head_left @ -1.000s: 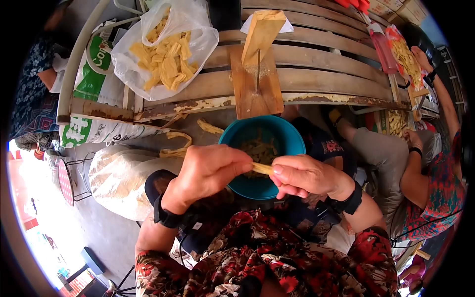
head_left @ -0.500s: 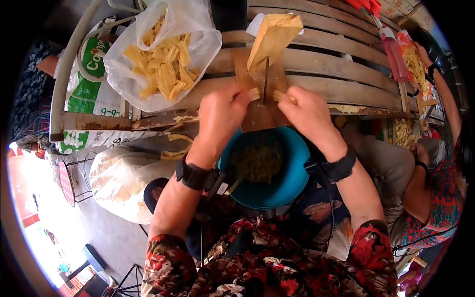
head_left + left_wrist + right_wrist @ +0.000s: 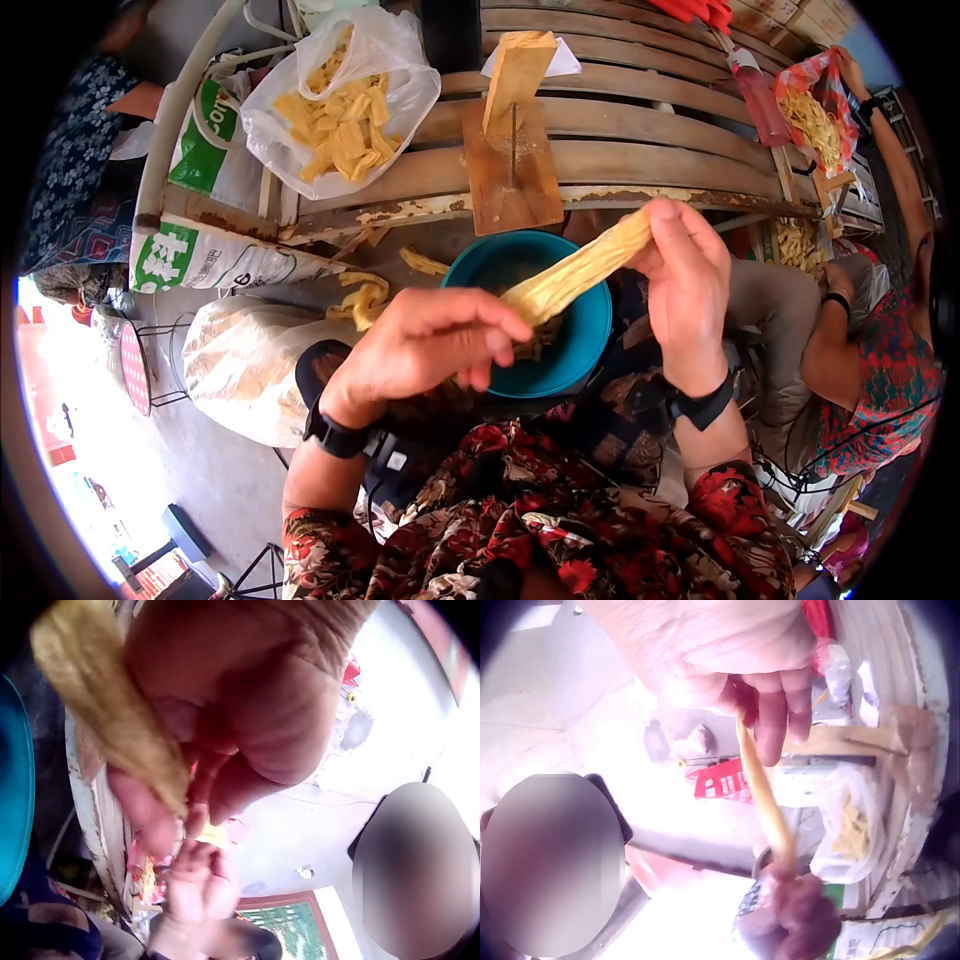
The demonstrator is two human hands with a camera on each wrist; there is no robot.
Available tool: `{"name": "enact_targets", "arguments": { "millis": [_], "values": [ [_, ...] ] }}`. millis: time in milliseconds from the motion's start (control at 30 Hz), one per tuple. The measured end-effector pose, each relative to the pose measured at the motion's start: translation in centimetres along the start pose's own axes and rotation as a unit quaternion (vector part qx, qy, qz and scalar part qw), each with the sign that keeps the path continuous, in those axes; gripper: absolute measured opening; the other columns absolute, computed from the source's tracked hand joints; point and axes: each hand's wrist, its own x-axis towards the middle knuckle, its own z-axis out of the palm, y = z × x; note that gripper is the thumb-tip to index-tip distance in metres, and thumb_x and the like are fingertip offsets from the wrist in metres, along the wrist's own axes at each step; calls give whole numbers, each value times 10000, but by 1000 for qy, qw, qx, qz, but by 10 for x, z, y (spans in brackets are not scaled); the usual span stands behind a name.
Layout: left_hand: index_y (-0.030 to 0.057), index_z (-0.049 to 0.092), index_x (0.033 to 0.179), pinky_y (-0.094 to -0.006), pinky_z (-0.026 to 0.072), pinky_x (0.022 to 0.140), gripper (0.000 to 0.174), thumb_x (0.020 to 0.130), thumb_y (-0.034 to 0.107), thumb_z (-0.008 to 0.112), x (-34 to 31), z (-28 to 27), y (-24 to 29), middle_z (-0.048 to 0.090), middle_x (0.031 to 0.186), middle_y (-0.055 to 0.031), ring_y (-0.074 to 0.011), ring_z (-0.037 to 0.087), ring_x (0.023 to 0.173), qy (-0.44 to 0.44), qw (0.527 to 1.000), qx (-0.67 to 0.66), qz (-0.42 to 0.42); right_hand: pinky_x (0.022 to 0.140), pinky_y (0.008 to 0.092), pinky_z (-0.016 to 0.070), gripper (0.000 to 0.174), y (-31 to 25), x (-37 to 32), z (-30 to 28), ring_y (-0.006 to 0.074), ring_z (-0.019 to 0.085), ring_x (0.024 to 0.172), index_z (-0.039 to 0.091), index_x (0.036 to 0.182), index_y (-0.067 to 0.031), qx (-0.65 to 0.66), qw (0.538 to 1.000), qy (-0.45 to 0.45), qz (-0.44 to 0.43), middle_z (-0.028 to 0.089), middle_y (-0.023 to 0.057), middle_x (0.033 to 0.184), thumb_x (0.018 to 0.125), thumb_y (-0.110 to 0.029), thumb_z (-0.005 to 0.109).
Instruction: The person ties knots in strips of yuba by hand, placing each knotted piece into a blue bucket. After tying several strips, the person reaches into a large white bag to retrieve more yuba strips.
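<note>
A long, wrinkled, pale yellow bean curd stick (image 3: 580, 268) stretches at a slant between the two hands. My left hand (image 3: 425, 340) holds its lower end between thumb and fingers. Higher up and to the right, my right hand (image 3: 685, 290) pinches the other end with thumb and forefinger. Beneath the stick is a teal basin (image 3: 590, 345) with short cut pieces in its bottom, partly hidden by the left hand and the stick. Just beyond the basin stands a wooden board (image 3: 490, 200) with a thin upright blade (image 3: 514, 145) and a slanted wood block (image 3: 515, 75).
On the slatted bench (image 3: 620, 160), a clear plastic bag (image 3: 400, 110) of yellow sticks lies at left. A pink bottle (image 3: 762, 105) lies at right. Another person's arm (image 3: 900, 160) reaches toward a red bag (image 3: 815, 75). A wrapped sack (image 3: 240, 365) sits on the floor.
Half a second ago both hands were up at the blade, each gripping a short piece on either side of it. Now they are back over the basin, with a long stick between them.
</note>
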Motion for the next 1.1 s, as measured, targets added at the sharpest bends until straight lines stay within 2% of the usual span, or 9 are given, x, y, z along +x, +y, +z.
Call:
{"name": "enact_targets", "arguments": {
  "millis": [100,200,267,367,567,667,833,1000,1100],
  "values": [
    [0,642,935,-303,444,755,447,883,439,577,3,0,3,626,858,-42,-139,564,867,17,995,96,-30,671,280,514,183,-7,-47,13,163,636,746,572,955,22,-154,976,-126,-83,642,81,837,942,-147,502],
    [-30,597,1028,-294,453,816,330,800,205,639,2,24,9,645,907,-87,-155,590,905,33,963,256,77,647,260,505,161,-4,-69,21,122,631,716,595,977,31,-198,917,-290,-191,659,94,837,920,-105,531],
    [-28,591,1016,-287,485,759,276,748,-34,526,-4,32,1,645,969,-88,-164,616,856,143,916,345,144,609,241,501,172,0,-74,10,109,629,668,593,929,23,-275,932,-190,-142,653,91,780,940,-123,502],
    [-23,587,1022,-271,497,714,271,757,-72,550,-6,33,-2,634,961,-89,-168,623,831,111,988,76,82,546,208,468,222,22,-68,0,80,574,594,567,884,-3,-173,978,-117,0,616,34,725,963,-194,485],
    [2,558,1009,-267,517,685,277,760,-37,673,3,51,-8,638,929,-100,-166,632,805,31,975,-205,76,476,161,369,209,47,-72,5,28,454,531,513,904,-52,10,987,-152,56,545,-15,724,966,-250,484],
    [4,604,951,-234,491,659,204,763,-9,681,5,49,-17,643,818,-41,-102,610,730,138,984,-59,96,479,154,350,182,46,-71,2,10,419,549,483,997,-58,-34,996,-72,35,543,-3,813,943,-223,537],
    [-11,610,949,-221,479,632,158,807,43,654,2,53,-25,644,775,-42,-88,590,703,204,954,180,124,514,163,386,478,30,-82,8,9,446,568,404,1290,-45,-123,987,-101,29,568,86,1035,860,-54,614],
    [4,558,1085,-223,466,685,286,803,8,610,-2,44,-28,642,837,-61,-89,592,750,149,980,-112,74,393,203,333,439,21,-79,-2,47,350,363,442,1265,1,217,932,-132,259,609,96,942,834,39,514],
    [-10,567,1040,-226,474,645,255,840,148,567,-7,41,-31,636,851,-86,-131,617,714,67,991,-117,-5,421,184,346,435,20,-79,-1,26,395,437,426,1274,-10,211,928,-193,238,609,76,932,852,20,525]
  ]
}}
